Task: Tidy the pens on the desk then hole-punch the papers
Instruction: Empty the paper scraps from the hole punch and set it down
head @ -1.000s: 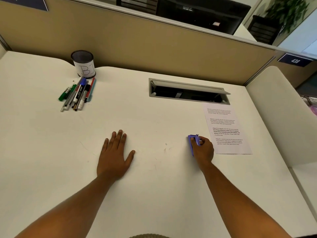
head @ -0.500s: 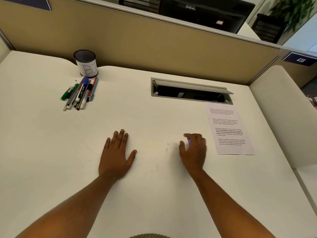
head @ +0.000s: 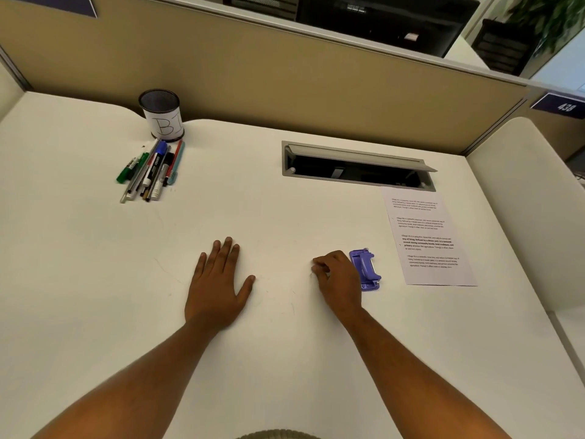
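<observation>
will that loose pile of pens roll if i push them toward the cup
Probably some. The pens look round-barrelled and lie loose on a smooth desk, so a sideways push may scatter them. Pushed lengthwise toward the cup, they would more likely slide.

You are looking at a pen cup (head: 162, 115) showing a handwritten "B1". The partition sign (head: 562, 106) is reading "438" — the paper's (head: 427, 239) print is staying too small to read.

Pens (head: 148, 171) lie before the cup (head: 162, 115), punch (head: 366, 269) left of paper (head: 427, 237).
</observation>
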Demonstrator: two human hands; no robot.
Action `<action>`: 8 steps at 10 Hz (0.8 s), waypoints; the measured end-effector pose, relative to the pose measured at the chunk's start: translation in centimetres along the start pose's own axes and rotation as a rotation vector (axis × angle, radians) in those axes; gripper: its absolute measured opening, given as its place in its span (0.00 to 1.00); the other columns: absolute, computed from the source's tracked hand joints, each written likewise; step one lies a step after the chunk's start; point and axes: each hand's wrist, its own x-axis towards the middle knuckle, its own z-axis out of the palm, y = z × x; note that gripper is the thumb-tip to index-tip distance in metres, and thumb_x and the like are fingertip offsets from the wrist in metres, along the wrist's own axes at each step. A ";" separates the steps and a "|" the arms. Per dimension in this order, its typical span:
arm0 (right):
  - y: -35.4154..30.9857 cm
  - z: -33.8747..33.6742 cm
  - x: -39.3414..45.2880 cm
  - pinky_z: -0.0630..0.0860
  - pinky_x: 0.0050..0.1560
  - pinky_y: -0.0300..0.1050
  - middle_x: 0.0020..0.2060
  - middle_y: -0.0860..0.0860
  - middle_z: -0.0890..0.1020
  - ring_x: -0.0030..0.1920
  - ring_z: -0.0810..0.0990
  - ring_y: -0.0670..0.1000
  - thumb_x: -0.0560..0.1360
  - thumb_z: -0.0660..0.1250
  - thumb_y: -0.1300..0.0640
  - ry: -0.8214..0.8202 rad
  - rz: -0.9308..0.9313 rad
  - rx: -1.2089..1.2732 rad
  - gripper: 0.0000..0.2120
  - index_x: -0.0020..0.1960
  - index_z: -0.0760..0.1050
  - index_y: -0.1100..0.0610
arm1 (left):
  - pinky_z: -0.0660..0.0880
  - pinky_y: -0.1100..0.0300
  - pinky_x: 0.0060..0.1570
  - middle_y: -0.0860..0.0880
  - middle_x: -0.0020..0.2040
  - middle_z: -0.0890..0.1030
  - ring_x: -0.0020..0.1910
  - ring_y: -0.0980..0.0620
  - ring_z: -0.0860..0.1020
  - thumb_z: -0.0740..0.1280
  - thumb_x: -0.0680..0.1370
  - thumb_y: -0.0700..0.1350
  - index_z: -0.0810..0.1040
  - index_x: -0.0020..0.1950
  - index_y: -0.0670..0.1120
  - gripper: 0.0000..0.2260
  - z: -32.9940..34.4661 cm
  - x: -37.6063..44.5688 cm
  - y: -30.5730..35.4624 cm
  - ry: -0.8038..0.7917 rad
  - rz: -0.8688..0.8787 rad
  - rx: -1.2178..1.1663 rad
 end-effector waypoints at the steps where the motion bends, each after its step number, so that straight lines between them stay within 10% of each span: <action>1: -0.2 -0.1 0.2 0.80 0.46 0.45 0.48 0.50 0.84 0.44 0.82 0.49 0.76 0.72 0.62 -0.013 -0.015 -0.039 0.04 0.50 0.85 0.57 | 0.50 0.50 0.79 0.52 0.82 0.51 0.81 0.52 0.47 0.53 0.80 0.63 0.53 0.81 0.49 0.33 -0.1 0.0 0.0 -0.004 -0.001 0.000; 8: -0.7 0.6 1.4 0.80 0.41 0.53 0.46 0.57 0.83 0.45 0.82 0.58 0.75 0.68 0.69 -0.065 -0.182 -0.343 0.06 0.47 0.82 0.61 | 0.50 0.49 0.79 0.51 0.82 0.51 0.81 0.52 0.47 0.52 0.80 0.63 0.53 0.81 0.49 0.33 0.0 0.0 0.0 -0.004 -0.003 0.006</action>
